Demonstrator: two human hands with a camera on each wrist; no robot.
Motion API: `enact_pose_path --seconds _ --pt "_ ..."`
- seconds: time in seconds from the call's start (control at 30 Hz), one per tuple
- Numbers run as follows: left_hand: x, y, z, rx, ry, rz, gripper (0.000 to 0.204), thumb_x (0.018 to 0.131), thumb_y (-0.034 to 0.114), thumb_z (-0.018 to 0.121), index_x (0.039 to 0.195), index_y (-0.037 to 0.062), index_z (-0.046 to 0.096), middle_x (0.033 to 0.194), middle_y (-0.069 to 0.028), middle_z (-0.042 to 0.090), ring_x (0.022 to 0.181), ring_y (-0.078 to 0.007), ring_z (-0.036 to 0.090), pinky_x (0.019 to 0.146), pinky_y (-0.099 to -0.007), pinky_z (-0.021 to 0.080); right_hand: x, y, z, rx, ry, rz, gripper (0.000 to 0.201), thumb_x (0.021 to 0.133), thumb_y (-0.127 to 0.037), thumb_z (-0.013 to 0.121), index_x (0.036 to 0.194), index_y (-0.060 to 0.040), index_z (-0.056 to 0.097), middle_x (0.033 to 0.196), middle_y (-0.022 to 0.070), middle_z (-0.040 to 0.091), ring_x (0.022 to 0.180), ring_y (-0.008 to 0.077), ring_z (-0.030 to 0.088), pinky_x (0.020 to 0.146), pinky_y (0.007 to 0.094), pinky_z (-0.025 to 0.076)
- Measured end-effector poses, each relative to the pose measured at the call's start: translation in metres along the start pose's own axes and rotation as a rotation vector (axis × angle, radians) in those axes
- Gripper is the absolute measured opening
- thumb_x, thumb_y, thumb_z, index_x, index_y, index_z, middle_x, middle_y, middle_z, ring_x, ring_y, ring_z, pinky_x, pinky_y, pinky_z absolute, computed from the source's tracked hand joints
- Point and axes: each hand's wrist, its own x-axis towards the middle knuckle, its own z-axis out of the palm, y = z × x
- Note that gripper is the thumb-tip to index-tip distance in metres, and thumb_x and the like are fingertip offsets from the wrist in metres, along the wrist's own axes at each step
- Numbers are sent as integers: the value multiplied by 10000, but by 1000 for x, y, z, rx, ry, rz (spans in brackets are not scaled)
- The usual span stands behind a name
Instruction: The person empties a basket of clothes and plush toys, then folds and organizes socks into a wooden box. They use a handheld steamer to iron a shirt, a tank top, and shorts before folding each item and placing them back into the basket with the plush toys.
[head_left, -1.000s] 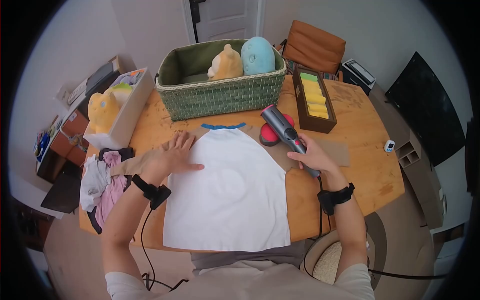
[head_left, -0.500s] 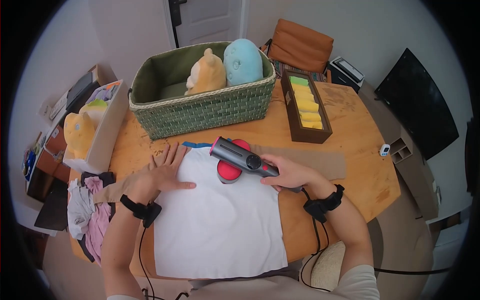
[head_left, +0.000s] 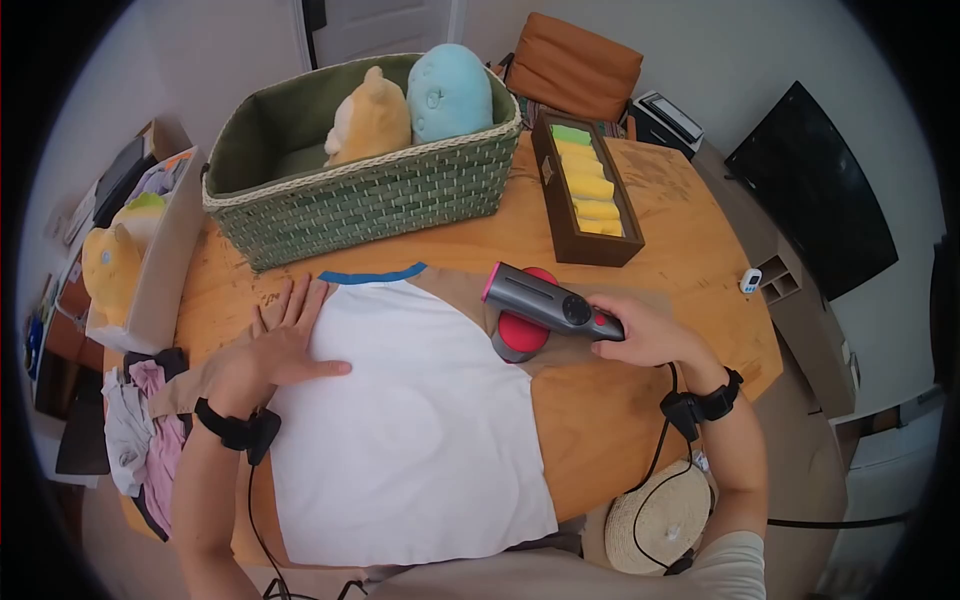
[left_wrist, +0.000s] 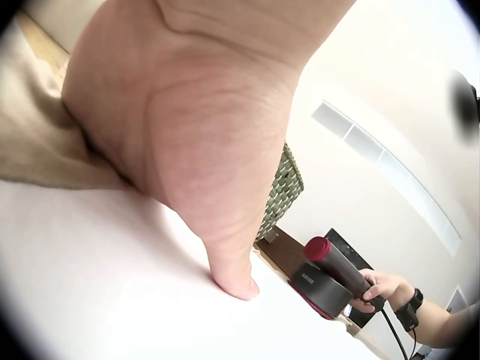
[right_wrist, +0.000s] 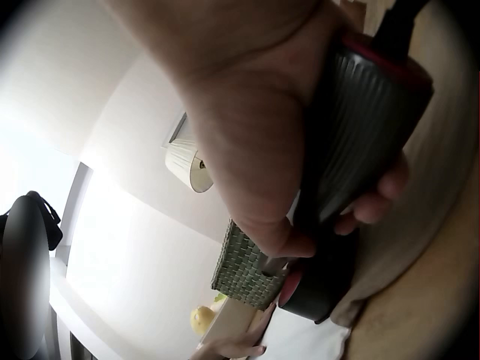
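Observation:
A white shirt with tan sleeves and a blue collar lies spread flat on the wooden table. My left hand presses on its left shoulder, fingers straight and spread, thumb on the white front. In my right hand is the handle of a corded grey handheld garment steamer with red parts. The steamer's head rests over the right tan sleeve, beside the white body. In the right wrist view the fingers wrap round the steamer's dark ribbed handle. The left wrist view shows the left palm against the cloth.
Behind the shirt stands a green woven basket with two plush toys. A brown box of folded yellow cloths is at the back right. On the left are a white bin and a crumpled pile of clothes. A small white timer lies at the right.
The steamer in my right hand went left onto the white front near the collar, then back right onto the tan sleeve. My left hand stays on the left shoulder while the head view shifts.

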Motion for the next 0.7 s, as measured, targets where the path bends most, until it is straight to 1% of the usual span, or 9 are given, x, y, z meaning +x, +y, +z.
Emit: enact_pose_path --seconds 0.23,0.3,0.33,0.4,0.43,0.5,0.53,0.6,0.7 --pt "1 1 -1 16 -4 0 1354 692 798 699 1638 166 -37 1706 -129 -73 1569 -329 -105 1184 -700 34 -45 49 -21 -203 127 86 560 739 -105 655 1281 3 562 1111 187 653 998 317 617 900 357 493" --pt "0 3 -2 20 -15 -18 1351 703 767 716 1635 160 -52 1705 -138 -78 1568 -331 -109 1183 -702 35 -57 59 -28 -141 193 136 503 689 -40 623 1187 14 573 974 137 617 914 219 572 860 321 485" --pt "0 3 -2 22 -19 -13 1351 703 767 716 1635 160 -52 1705 -138 -78 1568 -331 -109 1183 -702 35 -63 63 -31 -139 194 142 503 689 -40 623 1187 14 573 974 137 617 914 219 572 860 321 485" --pt "0 3 -2 25 -15 -15 1351 709 736 738 1633 164 -64 1704 -144 -82 1568 -332 -112 1183 -701 36 -75 70 -36 -88 239 177 444 685 -33 619 1126 14 596 866 99 590 834 187 548 818 296 480" --pt "0 3 -2 27 -17 -15 1351 709 736 738 1633 164 -64 1704 -144 -82 1568 -332 -112 1183 -701 36 -80 73 -39 -85 239 178 444 685 -33 619 1126 14 596 866 99 590 834 187 548 818 296 480" --pt "0 4 -3 14 -18 -13 1354 707 727 750 1634 165 -63 1703 -147 -82 1568 -331 -113 1183 -700 43 -91 79 -45 -78 272 297 348 682 -31 621 1027 17 608 755 59 512 743 152 499 736 281 458" --pt "-1 5 -4 15 -19 -13 1354 707 727 750 1634 165 -63 1703 -147 -82 1568 -331 -113 1183 -700 43 -97 85 -48 -77 272 297 348 682 -31 621 1027 17 608 755 59 512 743 152 499 736 281 458" --pt "-4 9 -8 12 -30 -31 1339 715 694 765 1636 161 -49 1705 -137 -82 1570 -335 -92 1209 -650 42 -110 99 -54 -175 312 375 271 683 -40 624 951 4 622 686 60 490 657 189 476 658 303 436" --pt "-5 9 -7 17 -19 -28 1334 720 698 759 1635 163 -51 1705 -133 -77 1570 -336 -91 1211 -652 42 -125 107 -58 -197 382 445 237 673 -39 628 904 7 599 668 69 480 652 192 480 649 310 431"
